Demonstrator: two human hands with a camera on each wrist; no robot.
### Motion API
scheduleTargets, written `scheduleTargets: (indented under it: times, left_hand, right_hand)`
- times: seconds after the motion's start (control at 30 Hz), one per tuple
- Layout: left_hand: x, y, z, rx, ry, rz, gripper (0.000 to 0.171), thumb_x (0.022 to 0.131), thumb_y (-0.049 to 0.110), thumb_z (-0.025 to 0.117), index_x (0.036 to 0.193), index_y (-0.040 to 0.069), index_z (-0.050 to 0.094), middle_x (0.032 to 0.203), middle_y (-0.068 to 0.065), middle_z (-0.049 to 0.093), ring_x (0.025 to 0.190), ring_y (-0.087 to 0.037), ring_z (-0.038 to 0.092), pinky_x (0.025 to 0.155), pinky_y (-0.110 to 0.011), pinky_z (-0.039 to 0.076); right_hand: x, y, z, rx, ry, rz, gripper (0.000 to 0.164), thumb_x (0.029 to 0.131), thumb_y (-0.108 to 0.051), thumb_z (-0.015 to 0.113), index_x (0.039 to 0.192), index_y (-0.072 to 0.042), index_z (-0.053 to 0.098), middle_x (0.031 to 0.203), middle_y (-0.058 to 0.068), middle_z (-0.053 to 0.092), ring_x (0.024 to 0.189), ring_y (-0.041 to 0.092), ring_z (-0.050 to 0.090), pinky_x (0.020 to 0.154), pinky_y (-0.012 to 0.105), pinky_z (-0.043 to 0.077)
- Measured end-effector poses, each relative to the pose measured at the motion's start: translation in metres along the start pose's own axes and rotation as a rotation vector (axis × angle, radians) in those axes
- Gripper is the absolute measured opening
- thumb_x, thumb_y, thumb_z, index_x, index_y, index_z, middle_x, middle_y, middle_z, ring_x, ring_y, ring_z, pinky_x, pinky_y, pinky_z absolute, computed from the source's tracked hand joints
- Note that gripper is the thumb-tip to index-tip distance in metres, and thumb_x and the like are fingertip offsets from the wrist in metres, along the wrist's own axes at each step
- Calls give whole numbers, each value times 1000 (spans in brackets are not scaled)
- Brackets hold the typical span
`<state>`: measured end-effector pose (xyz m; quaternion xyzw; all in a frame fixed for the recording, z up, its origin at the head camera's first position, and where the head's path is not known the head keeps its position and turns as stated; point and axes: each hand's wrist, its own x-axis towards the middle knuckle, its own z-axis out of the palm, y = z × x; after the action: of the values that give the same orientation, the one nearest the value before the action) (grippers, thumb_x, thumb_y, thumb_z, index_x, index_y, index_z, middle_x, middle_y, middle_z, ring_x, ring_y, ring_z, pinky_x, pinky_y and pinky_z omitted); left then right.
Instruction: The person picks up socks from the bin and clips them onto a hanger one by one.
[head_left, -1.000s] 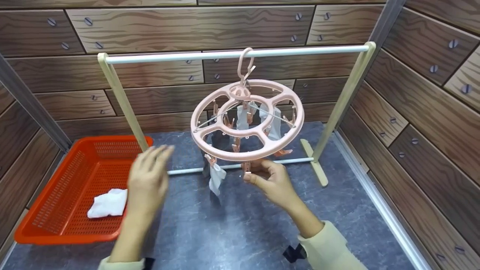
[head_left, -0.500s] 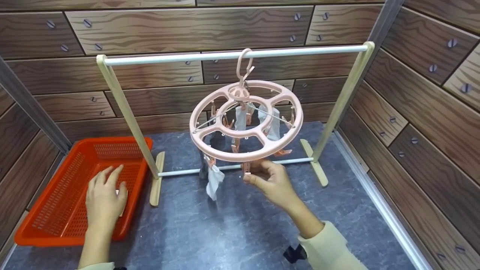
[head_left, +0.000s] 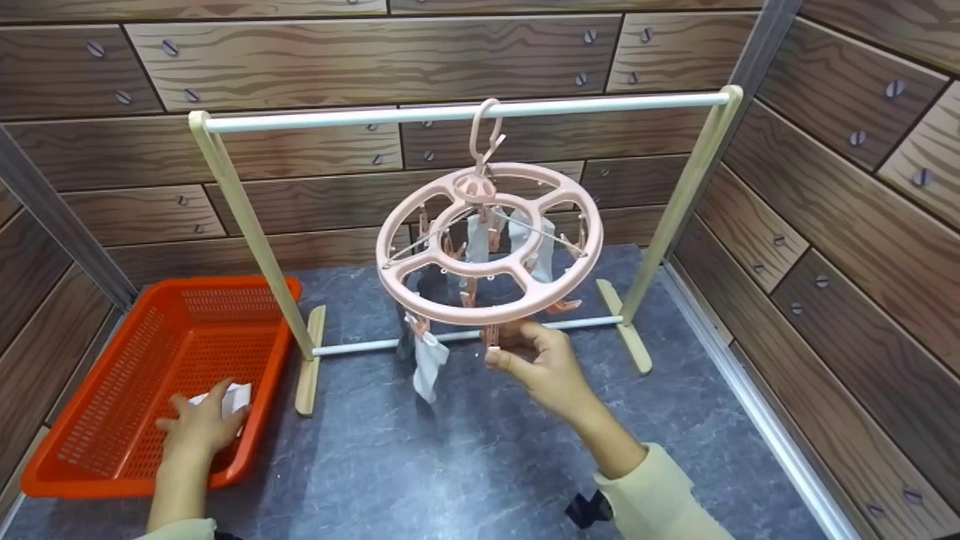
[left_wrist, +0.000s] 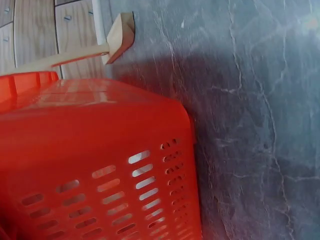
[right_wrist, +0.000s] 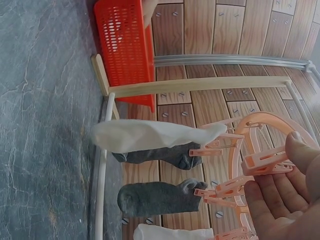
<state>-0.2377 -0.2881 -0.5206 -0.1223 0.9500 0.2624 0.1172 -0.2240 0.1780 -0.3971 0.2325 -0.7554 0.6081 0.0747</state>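
Observation:
My left hand (head_left: 196,431) is down in the orange-red basket (head_left: 277,352), fingers spread over a crumpled white sock (head_left: 237,397). Part of the sock shows between thumb and index finger; the fingertips' contact is partly hidden. In the left wrist view the basket wall (left_wrist: 100,130) hides this hand. At the front of the pink round drying hanger (head_left: 489,309), my right hand (head_left: 551,367) pinches a pink clothespin (right_wrist: 265,162) between thumb and fingers. Nothing hangs from that clothespin. Beside it, a white sock (head_left: 429,367) dangles from another clip.
The hanger hooks over the white top rail (head_left: 322,117) of a wooden-legged rack (head_left: 675,217). Grey socks (right_wrist: 160,197) and other white socks (head_left: 534,244) hang from its clips. Wood-patterned walls (head_left: 360,60) enclose the grey marbled surface (head_left: 420,465).
My left hand has moved left from beside the hanger, then down into the basket onto the white sock. The right hand keeps its pinch on the clothespin.

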Motion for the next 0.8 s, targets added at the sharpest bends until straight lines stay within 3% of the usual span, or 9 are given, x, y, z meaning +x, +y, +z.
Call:
scheduleTargets:
  times: [0.17, 0.23, 0.3, 0.43, 0.57, 0.67, 0.8]
  left_hand:
    - [-1, -1, -3, -61, -198, -106, 97, 97, 67, 35, 155, 3, -10, 126, -60, -33, 115, -84, -19, 99, -87, 4]
    - [-2, -1, -3, -70, -250, -120, 96, 98, 68, 32, 154, 4, -10, 127, -61, -30, 117, -84, -18, 101, -86, 1]
    - [-4, -2, -2, -77, -256, -104, 91, 99, 65, 31, 155, 3, -5, 135, -59, -20, 122, -82, -13, 102, -85, 2]
    - [-3, -4, -2, -38, -149, -45, 76, 103, 53, 35, 154, -1, 19, 148, -48, 13, 133, -70, 16, 104, -80, 21]
    - [1, -6, 0, -31, 3, -8, 48, 103, 32, 43, 138, 1, 49, 133, -43, 42, 119, -63, 42, 91, -72, 39]
    - [0, -6, 0, -46, 59, -3, 33, 99, 20, 51, 128, 5, 58, 122, -41, 46, 105, -58, 49, 81, -66, 43]
    - [-4, -5, -2, -53, 47, -16, 50, 94, 19, 60, 141, 8, 47, 130, -42, 42, 106, -60, 46, 85, -69, 41]
  right_hand:
    - [0, 0, 0, 31, -3, 14, 21, 87, 3, 71, 105, 13, 66, 97, 23, 70, 85, 20, 70, 79, 32, 60]
    - [0, 0, 0, 34, -8, 15, 21, 87, 3, 71, 105, 14, 66, 97, 23, 70, 85, 20, 70, 79, 32, 60]
    - [0, -1, 0, 33, -12, 14, 22, 87, 3, 71, 106, 13, 66, 98, 24, 70, 84, 20, 70, 79, 32, 60]
    - [1, 3, -1, 29, -10, 9, 23, 87, 1, 72, 106, 12, 67, 98, 22, 71, 84, 20, 70, 79, 32, 60]
    - [2, 20, -3, 42, -8, -4, 22, 87, 1, 73, 108, 7, 68, 99, 19, 71, 85, 20, 70, 79, 33, 60]
    - [2, 29, -4, 52, -10, -11, 22, 87, 0, 73, 109, 5, 69, 99, 17, 72, 86, 20, 70, 79, 34, 60]
    - [1, 29, -5, 56, -18, -21, 22, 88, -2, 73, 109, 4, 69, 98, 17, 72, 86, 20, 71, 79, 34, 60]
